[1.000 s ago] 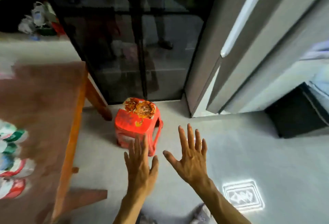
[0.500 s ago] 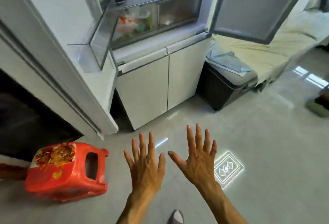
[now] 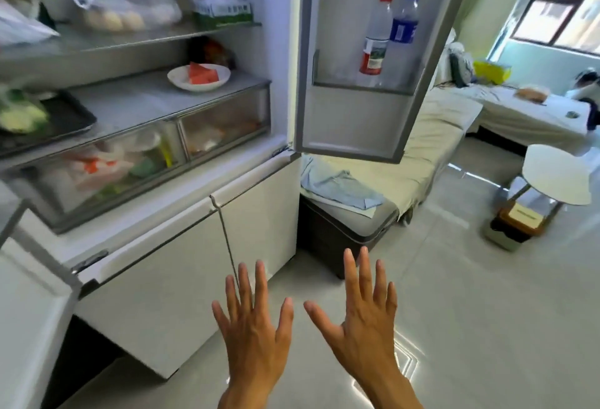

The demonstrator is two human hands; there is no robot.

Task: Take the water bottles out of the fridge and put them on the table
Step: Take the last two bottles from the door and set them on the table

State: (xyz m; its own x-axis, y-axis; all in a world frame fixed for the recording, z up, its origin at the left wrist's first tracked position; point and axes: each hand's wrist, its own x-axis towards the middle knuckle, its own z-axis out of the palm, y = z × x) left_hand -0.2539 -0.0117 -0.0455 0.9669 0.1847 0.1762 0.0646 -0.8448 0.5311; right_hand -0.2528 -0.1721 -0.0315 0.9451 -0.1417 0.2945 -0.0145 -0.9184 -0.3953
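Fridge (image 3: pixel 285 35) is standing wide open. The left hand (image 3: pixel 256 337) and right hand (image 3: pixel 363 327) are hovering low in front of it, fingers spread, holding nothing. Two water bottles, red-capped bottle (image 3: pixel 375 37) and blue-capped bottle (image 3: pixel 402 32), are sitting upright, touching, in the door shelf (image 3: pixel 363 88) up right. I'd be reaching up with the right hand, grabbing each mid-body and lifting straight over the rail.

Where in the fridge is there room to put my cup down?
The shelf is bare between the black tray and the watermelon plate. The door bin has room left of the bottles. The top shelf is crowded with bags.
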